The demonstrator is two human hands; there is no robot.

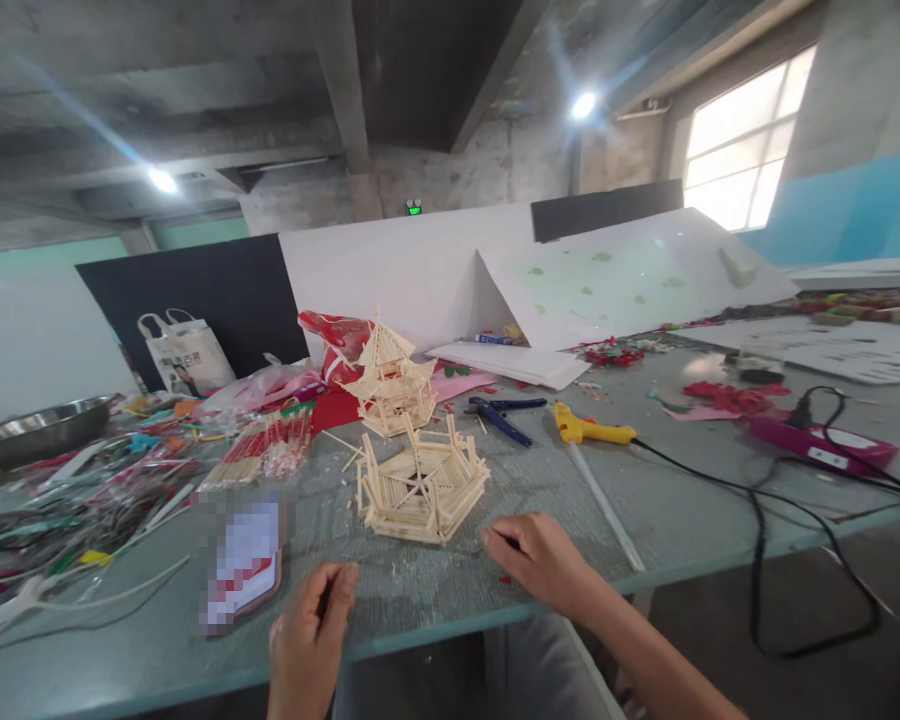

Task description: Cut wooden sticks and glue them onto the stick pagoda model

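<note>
My left hand (313, 625) rests at the front edge of the table, fingers curled in and thumb against them, with nothing showing in it. It is nearest to a phone (244, 565), blurred out, on its left. My right hand (532, 555) lies loosely fisted on the tabletop, also without anything visible in it. Between and beyond the hands stands a hexagonal frame of wooden sticks (424, 495), with short posts rising from its rim; neither hand touches it. Just behind it is a tiered stick pagoda (391, 385) with a pointed roof.
Blue-handled pliers (506, 418) and a yellow hot glue gun (589, 428) lie right of the frame, near a clear glue stick (604, 510). The gun's black cord runs toward a purple power strip (821, 445). Bundled sticks (262, 445), plastic scraps and a metal bowl (34, 432) fill the left.
</note>
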